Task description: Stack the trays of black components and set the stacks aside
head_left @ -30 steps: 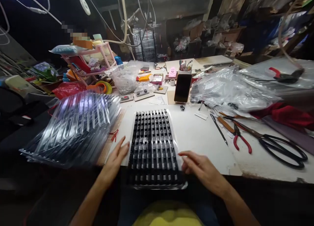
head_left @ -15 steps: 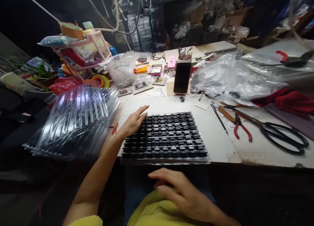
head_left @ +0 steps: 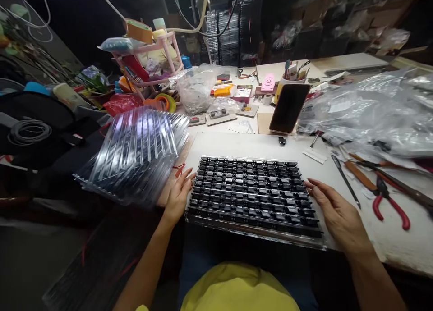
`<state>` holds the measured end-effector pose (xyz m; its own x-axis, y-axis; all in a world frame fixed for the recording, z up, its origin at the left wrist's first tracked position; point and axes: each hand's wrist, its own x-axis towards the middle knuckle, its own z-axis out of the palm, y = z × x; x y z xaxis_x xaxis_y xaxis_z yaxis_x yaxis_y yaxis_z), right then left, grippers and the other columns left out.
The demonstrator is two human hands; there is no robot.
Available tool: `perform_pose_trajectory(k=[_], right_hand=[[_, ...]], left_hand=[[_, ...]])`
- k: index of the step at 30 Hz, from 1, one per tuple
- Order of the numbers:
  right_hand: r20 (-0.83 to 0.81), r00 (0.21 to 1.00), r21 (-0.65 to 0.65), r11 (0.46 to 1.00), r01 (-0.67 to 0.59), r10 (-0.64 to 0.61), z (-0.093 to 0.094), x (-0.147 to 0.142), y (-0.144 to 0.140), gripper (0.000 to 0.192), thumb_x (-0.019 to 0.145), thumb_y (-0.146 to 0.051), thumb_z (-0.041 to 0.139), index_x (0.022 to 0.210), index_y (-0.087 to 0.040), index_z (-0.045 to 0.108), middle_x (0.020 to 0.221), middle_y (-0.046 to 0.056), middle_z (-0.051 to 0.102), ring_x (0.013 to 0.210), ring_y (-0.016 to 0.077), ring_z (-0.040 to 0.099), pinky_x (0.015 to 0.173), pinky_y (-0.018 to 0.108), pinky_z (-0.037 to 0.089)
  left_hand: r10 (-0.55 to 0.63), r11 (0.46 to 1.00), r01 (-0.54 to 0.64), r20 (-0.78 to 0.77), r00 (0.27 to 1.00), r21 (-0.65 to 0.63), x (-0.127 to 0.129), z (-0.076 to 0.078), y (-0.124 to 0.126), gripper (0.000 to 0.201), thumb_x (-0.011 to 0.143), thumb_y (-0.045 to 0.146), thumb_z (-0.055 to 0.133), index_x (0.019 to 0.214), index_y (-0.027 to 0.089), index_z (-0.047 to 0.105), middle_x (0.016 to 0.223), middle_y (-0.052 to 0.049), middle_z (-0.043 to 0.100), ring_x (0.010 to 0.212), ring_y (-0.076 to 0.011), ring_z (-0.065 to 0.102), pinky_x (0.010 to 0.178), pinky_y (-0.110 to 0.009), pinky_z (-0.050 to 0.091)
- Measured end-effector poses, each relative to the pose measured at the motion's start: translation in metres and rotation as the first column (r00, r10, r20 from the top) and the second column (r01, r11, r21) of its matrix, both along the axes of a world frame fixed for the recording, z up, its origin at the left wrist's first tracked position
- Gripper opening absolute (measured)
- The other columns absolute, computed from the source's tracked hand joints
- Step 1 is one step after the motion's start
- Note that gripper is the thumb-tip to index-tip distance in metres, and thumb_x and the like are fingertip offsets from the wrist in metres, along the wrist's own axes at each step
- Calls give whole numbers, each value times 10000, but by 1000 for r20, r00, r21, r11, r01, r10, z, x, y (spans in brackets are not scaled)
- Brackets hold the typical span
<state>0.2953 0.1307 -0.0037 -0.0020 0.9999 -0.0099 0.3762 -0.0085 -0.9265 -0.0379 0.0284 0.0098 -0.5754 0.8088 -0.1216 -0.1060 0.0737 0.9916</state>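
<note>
A clear plastic tray (head_left: 250,232) in front of me carries several rows of small black parts (head_left: 250,189). Its near edge sticks out past the front of the table. At the tray's left side, my left hand (head_left: 179,196) is closed on the rim, with its fingertips partly hidden by the edge. My right hand (head_left: 338,212) grips the opposite side, thumb and fingers against the rim. To the left lies a stack of clear ridged plastic trays (head_left: 135,144), close to my left hand.
A phone (head_left: 290,108) leans against a pen cup behind the tray. Red-handled pliers (head_left: 389,203), a pen (head_left: 345,180) and scissors lie to the right. Clear plastic bags (head_left: 368,108) cover the back right. A pink rack (head_left: 149,58) stands at the back left.
My right hand has come up from my lap to the tray's right side. My left hand has slid from the upper left corner down the left side. The view has turned left.
</note>
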Motion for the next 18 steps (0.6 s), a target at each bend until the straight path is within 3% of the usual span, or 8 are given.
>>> perform_pose_trajectory(k=[5,11,18], right_hand=[[41,999,87,996,20,-23,-9,0,3,473,809,-563,518,1138,-239,622,1189,57,628,1141,243,542,1053,440,346],[-23,996,75,993,85,-84,-13,3,0,459,803,-576,523,1092,-237,638,1122,54,656,1066,242,584,1014,447,385],[52,999,120,993,-21,15,-7,1,1,522,830,-582,488,1200,-227,582,1218,87,603,1158,253,517,1046,465,329]], left_hand=[[4,1000,-4,-31,1000,6,-4,-7,18,315,802,201,633,1117,210,652,1121,-77,672,1125,-192,574,1016,-276,365],[-109,991,115,-86,990,67,4,-2,24,341,795,172,639,1133,219,646,1213,-52,627,1209,-170,504,1057,-236,300],[-38,997,39,-24,999,67,0,-10,19,331,866,239,556,1195,230,598,1205,-53,629,1170,-167,534,1019,-244,353]])
